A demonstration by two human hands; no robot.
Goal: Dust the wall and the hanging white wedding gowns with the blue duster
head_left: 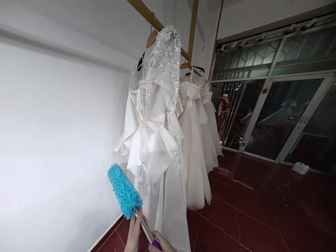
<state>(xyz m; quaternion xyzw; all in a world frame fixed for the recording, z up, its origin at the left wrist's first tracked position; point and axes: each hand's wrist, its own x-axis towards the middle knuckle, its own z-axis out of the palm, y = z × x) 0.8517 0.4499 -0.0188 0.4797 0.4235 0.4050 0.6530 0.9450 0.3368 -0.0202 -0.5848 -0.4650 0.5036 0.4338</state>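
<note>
A duster [123, 192] with a fluffy blue head, a metal shaft and a purple grip tilts up and to the left in front of me. My left hand [135, 229] is closed round the shaft just below the blue head. Lower down, my right hand [162, 242] wraps the purple grip, partly cut off by the bottom edge. Just beyond the duster hangs a white beaded wedding dress [154, 140] with a big satin bow and a sequined sleeve. Whether the blue head touches the dress, I cannot tell.
More white gowns [193, 147] hang behind on a gold-coloured rail [147, 14]. A white wall [52, 140] runs along the left. Glass doors [286, 119], a dark red sequined dress [223, 112] and a white jug [300, 168] on the red tiled floor [249, 217] are at the right.
</note>
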